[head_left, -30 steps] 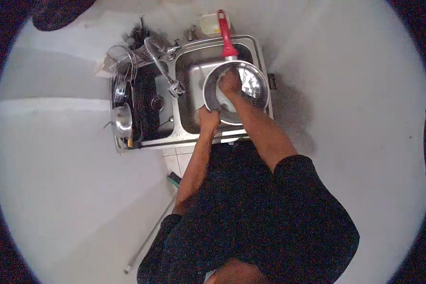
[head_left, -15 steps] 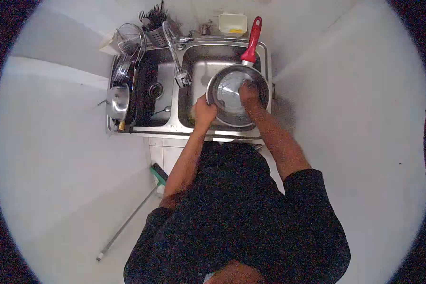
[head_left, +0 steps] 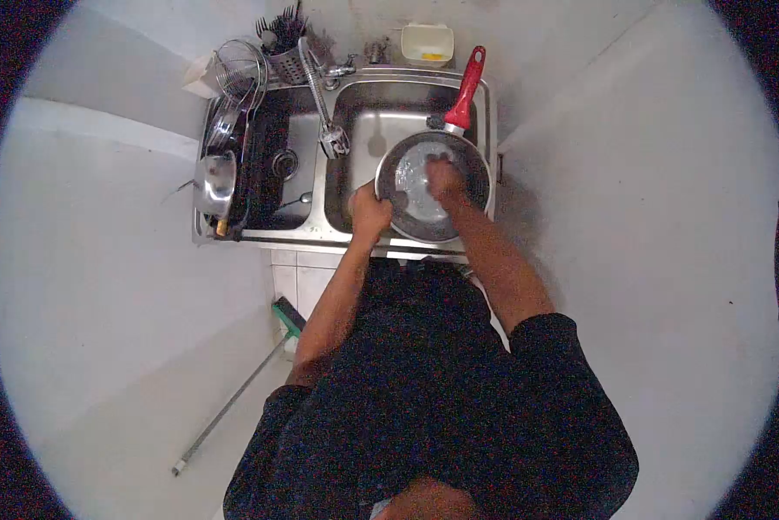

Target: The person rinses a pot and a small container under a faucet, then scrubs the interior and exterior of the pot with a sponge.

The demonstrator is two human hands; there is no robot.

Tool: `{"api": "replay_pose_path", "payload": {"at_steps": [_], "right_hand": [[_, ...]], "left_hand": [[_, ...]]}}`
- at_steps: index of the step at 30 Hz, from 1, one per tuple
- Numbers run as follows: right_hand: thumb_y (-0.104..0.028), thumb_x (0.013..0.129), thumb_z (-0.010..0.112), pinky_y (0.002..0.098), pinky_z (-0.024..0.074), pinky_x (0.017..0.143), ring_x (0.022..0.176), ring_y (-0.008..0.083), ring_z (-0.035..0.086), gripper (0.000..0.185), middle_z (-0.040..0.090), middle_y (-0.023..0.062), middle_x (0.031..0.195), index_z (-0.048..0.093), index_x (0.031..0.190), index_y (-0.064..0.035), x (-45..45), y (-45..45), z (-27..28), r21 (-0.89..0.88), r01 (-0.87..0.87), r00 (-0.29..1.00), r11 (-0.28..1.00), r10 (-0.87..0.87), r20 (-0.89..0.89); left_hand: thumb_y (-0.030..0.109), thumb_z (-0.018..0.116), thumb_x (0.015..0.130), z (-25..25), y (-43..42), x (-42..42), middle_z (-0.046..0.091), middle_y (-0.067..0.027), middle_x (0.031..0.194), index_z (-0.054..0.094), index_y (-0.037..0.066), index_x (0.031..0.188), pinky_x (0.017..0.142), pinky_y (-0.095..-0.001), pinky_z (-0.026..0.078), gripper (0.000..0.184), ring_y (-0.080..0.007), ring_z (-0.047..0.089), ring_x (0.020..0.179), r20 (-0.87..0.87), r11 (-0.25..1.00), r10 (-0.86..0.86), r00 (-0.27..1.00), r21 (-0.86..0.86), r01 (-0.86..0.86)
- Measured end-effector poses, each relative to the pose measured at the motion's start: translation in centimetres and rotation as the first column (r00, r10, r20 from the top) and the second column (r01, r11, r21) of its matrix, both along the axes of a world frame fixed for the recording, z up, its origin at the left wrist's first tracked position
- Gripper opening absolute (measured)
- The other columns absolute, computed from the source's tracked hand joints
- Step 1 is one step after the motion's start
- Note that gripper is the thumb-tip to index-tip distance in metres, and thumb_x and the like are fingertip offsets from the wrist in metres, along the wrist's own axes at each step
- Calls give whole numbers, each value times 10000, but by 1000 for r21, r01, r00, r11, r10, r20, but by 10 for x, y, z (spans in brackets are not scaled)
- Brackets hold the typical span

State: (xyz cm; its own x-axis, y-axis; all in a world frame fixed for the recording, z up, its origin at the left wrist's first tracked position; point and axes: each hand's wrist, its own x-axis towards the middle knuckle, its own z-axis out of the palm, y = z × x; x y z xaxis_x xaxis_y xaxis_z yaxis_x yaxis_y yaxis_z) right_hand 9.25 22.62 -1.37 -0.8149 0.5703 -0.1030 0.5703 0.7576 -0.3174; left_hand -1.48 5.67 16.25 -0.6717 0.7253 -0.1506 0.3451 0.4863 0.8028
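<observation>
A frying pan (head_left: pixel 417 212) with a red handle (head_left: pixel 467 91) is held over the right sink basin, its handle pointing away from me. My left hand (head_left: pixel 370 215) is closed around the near-left rim of the pan. Inside the pan, my right hand (head_left: pixel 445 180) presses against the base, where whitish suds show. Its fingers look curled and partly blurred; what they hold, if anything, I cannot make out. Just beyond the pan, near the handle's base, a small dark thing (head_left: pixel 435 122) shows in the basin.
A faucet (head_left: pixel 332 139) hangs over the sink divider. A spoon (head_left: pixel 296 200) lies in the left basin (head_left: pixel 301 130). Dishes and a metal bowl (head_left: pixel 216 185) crowd the left edge. Behind stand a cutlery holder (head_left: pixel 288 65) and a pale container (head_left: pixel 427 43). A green-headed broom (head_left: pixel 290 316) leans below.
The pan has shifted slightly toward me, and its handle has swung a little to the right. My right hand has moved slightly left and nearer within the pan.
</observation>
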Motion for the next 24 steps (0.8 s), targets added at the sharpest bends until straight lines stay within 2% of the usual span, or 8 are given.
{"api": "replay_pose_path", "payload": {"at_steps": [4,5,8,10,15,17,19,24], "right_hand": [[-86,815,571,475,492,910,1016,358,598,389,599,204,1089,537,1199,-34,-18,0,-45,-182,106,911,978,-168,-376],[-93,815,566,481,484,922,1036,371,590,407,596,210,1110,529,1217,-40,-17,0,-51,-127,91,941,988,-127,-314],[-115,818,548,497,461,958,1095,410,567,461,587,230,1173,506,1273,-56,-14,-35,55,-97,-86,996,991,86,-13],[-134,830,528,533,449,958,1124,422,548,466,579,225,1204,506,1294,-102,-16,-45,52,-105,-132,988,986,140,67],[-216,804,593,524,505,843,1020,410,609,361,598,293,1108,588,1105,-15,32,3,-35,-138,-294,956,946,293,-28],[-225,830,565,515,454,905,1068,404,578,362,589,282,1134,586,1113,-2,29,-3,-25,-96,-231,966,968,217,-138],[-209,891,481,502,328,1075,1205,397,490,380,563,234,1225,550,1207,-9,10,-20,27,-11,25,941,1000,-27,-337],[-265,895,504,476,380,1030,1124,392,545,428,579,248,1209,543,1222,8,-18,-56,77,-336,-131,985,933,159,59]], "left_hand": [[88,577,702,2,0,-1,672,-251,914,664,7,1032,801,-460,503,351,-415,657,875,62,1000,-16,998,6,16],[77,575,700,1,7,-4,672,-248,917,663,15,1045,810,-465,504,362,-412,656,882,-12,999,-48,999,-5,48],[96,606,711,-15,14,-12,668,-255,926,651,9,1028,824,-507,504,331,-425,642,910,-130,991,-115,985,-80,106],[107,603,740,-17,23,-18,662,-262,909,647,2,965,815,-511,507,252,-441,636,907,-322,983,-183,929,-60,173],[102,560,813,29,48,-28,653,-250,861,640,-5,888,770,-503,526,153,-444,645,855,-478,951,-310,822,-152,270],[95,543,829,35,57,-38,655,-237,854,644,-10,908,759,-489,535,166,-423,656,833,-504,906,-422,753,-231,353],[108,550,831,50,60,-39,663,-233,869,650,-9,905,751,-480,541,171,-410,665,837,-524,903,-430,735,-254,348],[127,562,838,69,72,-46,675,-219,904,671,14,906,749,-465,554,172,-392,676,867,-572,891,-454,684,-281,356]]}}
